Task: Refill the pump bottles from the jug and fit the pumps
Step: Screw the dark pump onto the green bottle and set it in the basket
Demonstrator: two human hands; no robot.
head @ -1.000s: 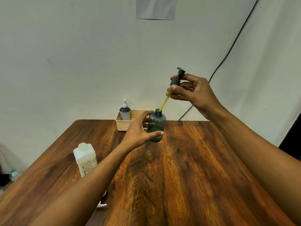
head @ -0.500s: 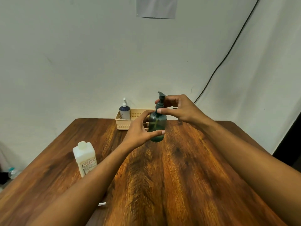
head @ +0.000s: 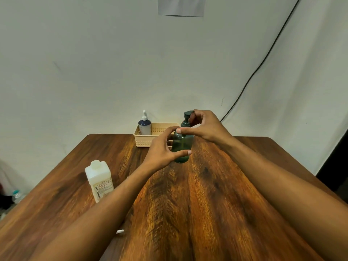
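A dark green pump bottle [head: 182, 147] stands upright on the wooden table [head: 197, 204]. My left hand [head: 162, 148] grips its body from the left, thumb across the front. Its dark pump [head: 187, 117] sits in the neck, the tube down inside the bottle. My right hand [head: 204, 128] pinches the pump's collar from the right, with thumb and fingers curled around it. The white jug [head: 99, 180] with a pale cap stands on the table at the left, untouched.
A beige basket [head: 150, 138] sits at the table's far edge by the wall, holding a blue bottle with a white pump [head: 144, 125]. A black cable [head: 263, 61] runs down the wall on the right. A small white scrap [head: 120, 231] lies near my left forearm.
My right hand lowered the pump from high above the bottle, sliding its tube in until the pump sat on the neck. It now holds the collar. My left hand kept its grip.
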